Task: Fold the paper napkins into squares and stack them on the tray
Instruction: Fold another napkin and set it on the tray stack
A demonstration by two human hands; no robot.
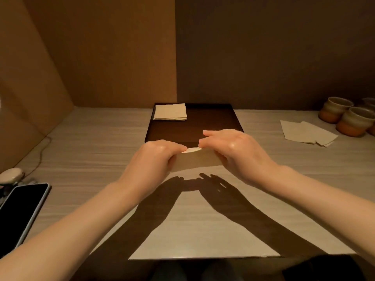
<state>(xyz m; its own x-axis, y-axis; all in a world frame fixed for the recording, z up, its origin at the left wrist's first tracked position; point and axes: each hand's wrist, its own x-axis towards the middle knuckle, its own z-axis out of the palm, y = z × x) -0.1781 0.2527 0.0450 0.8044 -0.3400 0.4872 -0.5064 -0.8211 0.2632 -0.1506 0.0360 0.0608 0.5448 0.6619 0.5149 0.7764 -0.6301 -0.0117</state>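
Note:
A cream paper napkin (194, 159) hangs folded over in the air above the table, just in front of the dark wooden tray (213, 122). My left hand (156, 157) pinches its upper left edge and my right hand (233, 147) pinches its upper right edge, with the fold's top lip showing between my fingertips. A stack of folded napkins (170, 111) lies in the tray's far left corner. Loose unfolded napkins (306, 131) lie on the table at the right.
Brown ceramic cups (345, 116) stand at the far right beside the loose napkins. A dark phone (20, 209) lies at the left edge, with a small white object (11, 175) and a cable behind it. Walls close the table's back and left.

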